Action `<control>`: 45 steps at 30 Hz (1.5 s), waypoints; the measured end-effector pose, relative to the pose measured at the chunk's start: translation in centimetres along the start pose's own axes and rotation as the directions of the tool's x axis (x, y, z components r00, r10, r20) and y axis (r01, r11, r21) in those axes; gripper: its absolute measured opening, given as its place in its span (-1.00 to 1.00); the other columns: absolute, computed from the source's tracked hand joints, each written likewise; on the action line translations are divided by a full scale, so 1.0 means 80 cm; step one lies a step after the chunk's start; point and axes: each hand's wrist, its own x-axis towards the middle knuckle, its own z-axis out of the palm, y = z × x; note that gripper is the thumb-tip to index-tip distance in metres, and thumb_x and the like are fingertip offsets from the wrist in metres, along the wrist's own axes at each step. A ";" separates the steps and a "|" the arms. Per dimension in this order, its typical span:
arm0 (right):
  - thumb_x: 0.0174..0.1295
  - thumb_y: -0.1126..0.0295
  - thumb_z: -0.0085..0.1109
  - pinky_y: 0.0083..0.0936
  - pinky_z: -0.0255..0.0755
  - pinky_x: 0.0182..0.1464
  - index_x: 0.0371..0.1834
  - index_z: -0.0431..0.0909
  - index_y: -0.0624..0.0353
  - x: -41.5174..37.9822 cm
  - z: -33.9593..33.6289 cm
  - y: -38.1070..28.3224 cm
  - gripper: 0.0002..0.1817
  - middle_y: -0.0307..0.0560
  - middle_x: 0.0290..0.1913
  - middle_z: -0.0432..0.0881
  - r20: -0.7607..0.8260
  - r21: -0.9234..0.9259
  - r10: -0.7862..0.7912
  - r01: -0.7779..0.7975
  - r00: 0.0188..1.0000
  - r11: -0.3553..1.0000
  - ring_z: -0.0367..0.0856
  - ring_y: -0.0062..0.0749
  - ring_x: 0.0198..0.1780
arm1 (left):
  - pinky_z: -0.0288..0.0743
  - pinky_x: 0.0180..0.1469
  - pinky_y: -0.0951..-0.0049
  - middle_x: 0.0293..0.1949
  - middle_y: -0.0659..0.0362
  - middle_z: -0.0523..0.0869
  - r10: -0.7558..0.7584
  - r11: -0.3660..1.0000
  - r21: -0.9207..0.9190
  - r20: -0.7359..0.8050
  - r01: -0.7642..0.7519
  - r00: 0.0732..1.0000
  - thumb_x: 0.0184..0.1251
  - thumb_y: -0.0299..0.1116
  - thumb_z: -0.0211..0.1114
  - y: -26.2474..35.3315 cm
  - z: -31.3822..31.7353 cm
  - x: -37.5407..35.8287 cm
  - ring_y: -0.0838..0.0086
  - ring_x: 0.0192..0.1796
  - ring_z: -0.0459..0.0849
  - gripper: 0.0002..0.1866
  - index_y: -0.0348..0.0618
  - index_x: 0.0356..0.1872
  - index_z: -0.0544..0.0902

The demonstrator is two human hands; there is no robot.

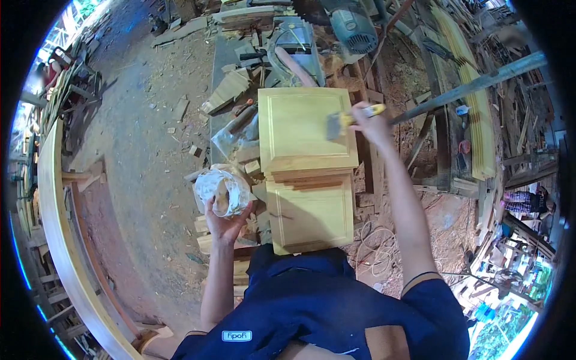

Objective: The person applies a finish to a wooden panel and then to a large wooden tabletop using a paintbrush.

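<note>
My right hand is closed around the yellow handle of a flat paintbrush, its bristles over the right side of a pale wooden panel with a raised centre. That panel tops a stack of similar panels. Nearer my body lies another wooden panel, partly in shadow, with a dark streak at its left. On the left, my left hand grips a whitish, smeared plastic tub from below; brownish contents show inside.
Beyond the panels stands a workbench with wood offcuts and a green electric motor. A metal pole slants in from the right. A coiled cable lies on the ground. Long boards curve along the left. A person is at far right.
</note>
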 end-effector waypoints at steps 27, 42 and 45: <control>0.22 0.17 0.17 -0.52 0.64 -0.20 -0.19 0.61 0.12 0.112 0.022 -0.043 -0.73 -0.12 -0.28 0.64 0.110 -0.262 0.077 -0.046 0.991 0.964 0.66 -0.44 -0.22 | 0.23 0.33 -0.16 0.27 0.02 0.40 0.010 0.996 -0.091 -0.048 -0.014 0.999 0.26 -0.01 0.11 0.026 0.011 0.030 0.09 0.31 0.36 -0.40 0.02 0.30 0.33; 0.08 0.14 0.08 -0.16 0.54 -0.05 -0.38 0.56 0.18 0.126 0.244 -0.133 -0.70 0.12 -0.23 0.68 0.396 -0.729 -0.254 0.470 0.883 0.497 0.69 -0.13 -0.19 | 0.24 0.32 -0.16 0.31 0.01 0.34 0.043 0.989 -0.143 0.001 -0.043 0.999 0.21 -0.01 0.14 0.036 0.017 0.042 0.05 0.33 0.32 -0.33 0.02 0.34 0.27; 0.05 0.02 0.04 -0.25 0.48 0.03 -0.29 0.63 0.07 0.151 0.269 -0.106 -0.62 0.11 -0.17 0.67 0.378 -0.505 -0.164 0.351 0.911 0.789 0.64 -0.06 -0.06 | 0.22 0.33 -0.14 0.30 0.02 0.35 0.056 0.984 -0.169 0.037 -0.048 0.998 0.19 -0.02 0.16 0.038 0.024 0.050 0.06 0.33 0.32 -0.33 0.03 0.33 0.28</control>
